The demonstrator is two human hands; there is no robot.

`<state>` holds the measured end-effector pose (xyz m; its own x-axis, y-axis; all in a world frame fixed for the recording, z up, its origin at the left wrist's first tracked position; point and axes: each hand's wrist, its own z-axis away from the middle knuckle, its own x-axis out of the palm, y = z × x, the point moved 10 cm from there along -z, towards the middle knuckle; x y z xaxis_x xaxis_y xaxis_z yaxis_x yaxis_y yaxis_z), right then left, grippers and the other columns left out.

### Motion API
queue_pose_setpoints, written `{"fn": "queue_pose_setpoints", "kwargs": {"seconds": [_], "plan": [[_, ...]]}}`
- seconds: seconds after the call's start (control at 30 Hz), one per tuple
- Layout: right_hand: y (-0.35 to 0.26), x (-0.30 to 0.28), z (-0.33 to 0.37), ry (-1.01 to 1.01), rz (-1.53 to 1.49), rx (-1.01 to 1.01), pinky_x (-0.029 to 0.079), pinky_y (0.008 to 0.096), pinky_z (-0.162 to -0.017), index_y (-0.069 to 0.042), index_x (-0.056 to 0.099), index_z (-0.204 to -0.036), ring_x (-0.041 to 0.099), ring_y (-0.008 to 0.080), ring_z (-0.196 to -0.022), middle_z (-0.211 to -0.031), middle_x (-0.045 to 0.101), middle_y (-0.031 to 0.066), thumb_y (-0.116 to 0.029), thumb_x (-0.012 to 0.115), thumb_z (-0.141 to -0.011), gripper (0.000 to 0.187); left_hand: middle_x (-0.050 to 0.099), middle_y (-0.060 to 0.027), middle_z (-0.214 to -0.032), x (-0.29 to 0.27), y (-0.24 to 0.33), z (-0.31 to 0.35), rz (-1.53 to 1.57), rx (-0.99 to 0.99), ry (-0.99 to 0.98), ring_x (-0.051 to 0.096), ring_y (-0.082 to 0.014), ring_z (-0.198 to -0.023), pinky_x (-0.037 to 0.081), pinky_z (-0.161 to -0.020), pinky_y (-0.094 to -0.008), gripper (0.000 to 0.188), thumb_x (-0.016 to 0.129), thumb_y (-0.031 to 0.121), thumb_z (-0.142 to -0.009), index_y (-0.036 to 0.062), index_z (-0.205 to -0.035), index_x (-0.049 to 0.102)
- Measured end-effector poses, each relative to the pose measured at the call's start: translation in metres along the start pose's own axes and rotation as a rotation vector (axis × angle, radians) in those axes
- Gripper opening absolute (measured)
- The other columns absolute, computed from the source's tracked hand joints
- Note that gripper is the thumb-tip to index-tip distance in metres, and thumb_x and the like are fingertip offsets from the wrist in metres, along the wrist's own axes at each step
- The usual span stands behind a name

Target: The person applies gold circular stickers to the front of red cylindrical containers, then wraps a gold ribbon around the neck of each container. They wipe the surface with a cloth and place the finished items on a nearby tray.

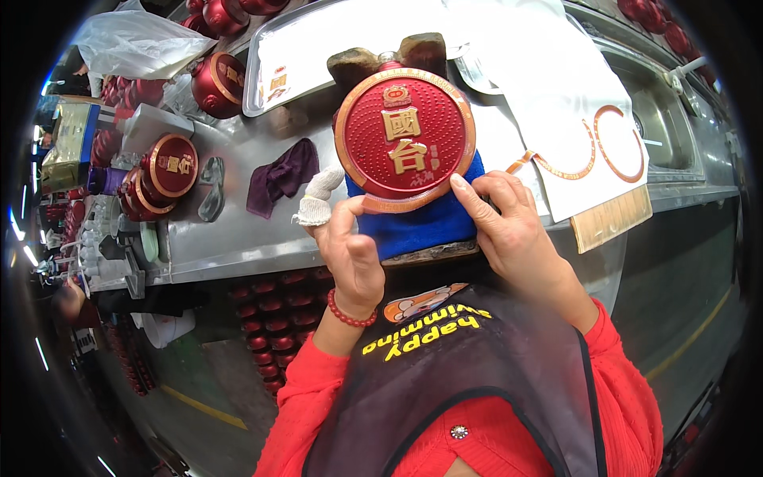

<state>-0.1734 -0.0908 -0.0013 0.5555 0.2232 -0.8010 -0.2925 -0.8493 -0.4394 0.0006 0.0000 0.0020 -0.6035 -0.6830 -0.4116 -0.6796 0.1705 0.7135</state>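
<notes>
A round, flat-faced red bottle (407, 163) with raised gold characters lies face up, its neck pointing away from me. An orange-gold strip (397, 205) curves around its rim, and the near part stands slightly off the edge. My left hand (350, 258) pinches the strip near the lower left of the rim; a white knitted cover sits on one finger. At the lower right, my right hand (513, 219) presses its thumb against the strip on the rim, other fingers curled. Beneath the bottle is a blue cloth pad (429, 230) on a wooden stand (421, 52).
A dark purple cloth (280, 179) lies left on the metal bench (214, 246). More red bottles (171, 165) stand farther left. Behind is a white-lined tray (256, 67). Ring-shaped orange strips (620, 143) rest on white paper at right, by a sink (664, 119).
</notes>
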Motion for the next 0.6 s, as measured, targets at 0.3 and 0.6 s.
{"fn": "queue_pose_setpoints", "kwargs": {"seconds": [0.3,0.6], "plan": [[0.008,-0.003,-0.001,0.075,0.017,0.011,0.043,0.0417,-0.090,-0.008,0.052,-0.151,0.058,0.0309,-0.109,-0.114,0.056,0.0106,0.010,0.060,-0.077,0.076,0.057,-0.0252,-0.134,0.005,-0.002,-0.003,-0.073,-0.055,0.002,0.046,-0.0348,-0.131,0.023,-0.113,-0.0453,0.015,0.074,0.020,-0.093,0.0070,-0.090,0.066],[-0.002,0.004,-0.002,0.001,0.070,0.001,0.042,0.0426,-0.093,-0.013,0.057,-0.149,0.057,0.0307,-0.113,-0.114,0.056,0.0101,0.005,0.062,-0.080,0.071,0.059,-0.0189,-0.130,0.003,-0.006,-0.005,-0.115,-0.007,0.038,0.049,-0.0299,-0.127,0.030,-0.111,-0.0409,0.017,0.073,0.017,-0.096,0.0042,-0.093,0.063]]}}
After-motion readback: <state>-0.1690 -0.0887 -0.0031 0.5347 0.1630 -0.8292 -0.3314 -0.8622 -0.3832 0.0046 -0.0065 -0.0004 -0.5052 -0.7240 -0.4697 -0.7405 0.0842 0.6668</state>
